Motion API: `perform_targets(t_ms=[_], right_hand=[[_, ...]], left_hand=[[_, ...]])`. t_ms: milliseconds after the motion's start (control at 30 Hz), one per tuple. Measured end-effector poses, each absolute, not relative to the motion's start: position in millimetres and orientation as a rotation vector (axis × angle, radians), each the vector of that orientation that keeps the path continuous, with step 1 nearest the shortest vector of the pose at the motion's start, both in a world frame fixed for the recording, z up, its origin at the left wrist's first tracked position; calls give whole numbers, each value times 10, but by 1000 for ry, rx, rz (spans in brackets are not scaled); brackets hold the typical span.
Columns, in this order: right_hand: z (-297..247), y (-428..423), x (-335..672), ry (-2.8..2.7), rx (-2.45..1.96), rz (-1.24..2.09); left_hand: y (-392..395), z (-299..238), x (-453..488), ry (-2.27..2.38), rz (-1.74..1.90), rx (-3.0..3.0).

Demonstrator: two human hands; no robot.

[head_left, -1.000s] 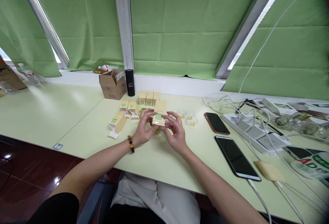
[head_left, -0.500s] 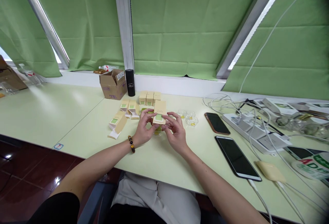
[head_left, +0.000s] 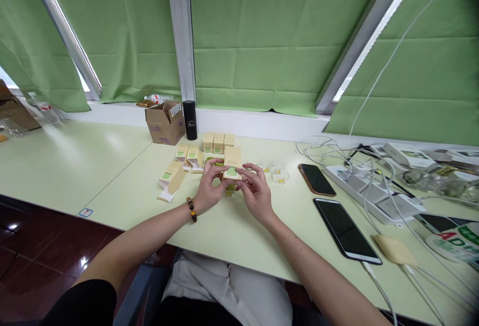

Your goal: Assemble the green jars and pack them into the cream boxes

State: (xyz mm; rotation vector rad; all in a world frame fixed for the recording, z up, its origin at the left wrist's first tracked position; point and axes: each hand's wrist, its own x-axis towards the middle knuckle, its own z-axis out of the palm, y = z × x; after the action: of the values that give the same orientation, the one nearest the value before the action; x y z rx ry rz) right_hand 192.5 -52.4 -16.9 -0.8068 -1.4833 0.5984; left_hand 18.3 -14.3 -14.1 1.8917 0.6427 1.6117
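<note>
Between my fingers is a small beige cardboard box [head_left: 233, 155] with a green square on its front, held above the table. My left hand [head_left: 210, 186] pinches its left side, and my right hand [head_left: 256, 189] grips the right side near the lower edge. Just beneath it a small clear container with something yellow-green [head_left: 229, 192] shows partly; the rest is hidden. To the left lie open beige boxes with flaps out, the nearest an open box [head_left: 172, 178]. Behind my hands stands a row of closed boxes [head_left: 218, 143]. Right of my hands sit several clear cups with yellow bits [head_left: 280, 176].
At the back are a brown carton [head_left: 165, 124] and a black cylinder [head_left: 190, 120]. On the right lie a phone in a brown case [head_left: 317, 179], a larger phone [head_left: 347, 229], a white power strip [head_left: 374, 196] with tangled cables, and a beige power brick [head_left: 395, 249].
</note>
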Motion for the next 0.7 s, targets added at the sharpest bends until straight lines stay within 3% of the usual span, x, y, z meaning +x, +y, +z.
perform_targets(t_ms=[400, 700], right_hand=[[-124, -569, 1907, -1579, -786, 672], [13, -677, 1952, -1809, -750, 465]], left_hand=[[-224, -37, 151, 855, 1592, 2161], [-135, -66, 110, 849, 1624, 2100]])
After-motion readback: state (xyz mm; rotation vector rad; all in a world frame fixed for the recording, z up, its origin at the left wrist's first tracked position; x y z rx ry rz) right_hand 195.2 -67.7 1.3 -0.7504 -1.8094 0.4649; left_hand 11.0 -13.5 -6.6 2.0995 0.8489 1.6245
